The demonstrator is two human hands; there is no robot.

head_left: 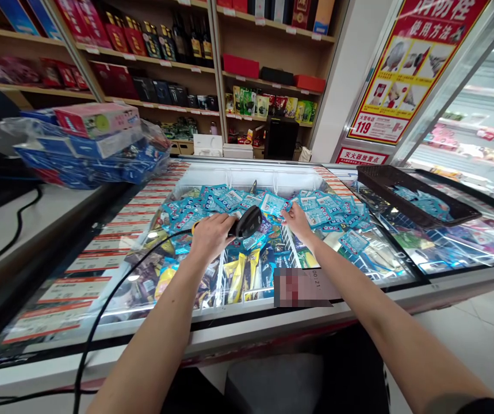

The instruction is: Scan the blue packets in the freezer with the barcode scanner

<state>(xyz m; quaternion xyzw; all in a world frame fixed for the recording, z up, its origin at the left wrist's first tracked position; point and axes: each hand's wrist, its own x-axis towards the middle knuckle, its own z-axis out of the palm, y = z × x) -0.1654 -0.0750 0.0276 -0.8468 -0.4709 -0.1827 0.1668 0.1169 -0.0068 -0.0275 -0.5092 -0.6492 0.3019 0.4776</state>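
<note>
My left hand (213, 234) is closed around a black barcode scanner (248, 223), its head turned to the right and its cord trailing back to the left. In my right hand (297, 221) a light-blue packet (273, 204) is pinched by its right end, close in front of the scanner. Many similar blue packets (225, 198) lie in a pile behind and to both sides of my hands, on the chest freezer (212, 332). Below them, yellow wrapped items (243, 273) show inside the wire-divided freezer.
A dark basket (419, 198) with more blue packets stands at the right on the freezer top. Plastic-wrapped boxes (95, 146) are stacked at the left. A phone-like object (316, 284), partly blurred out, lies at the front edge. Price labels (87, 261) line the left glass.
</note>
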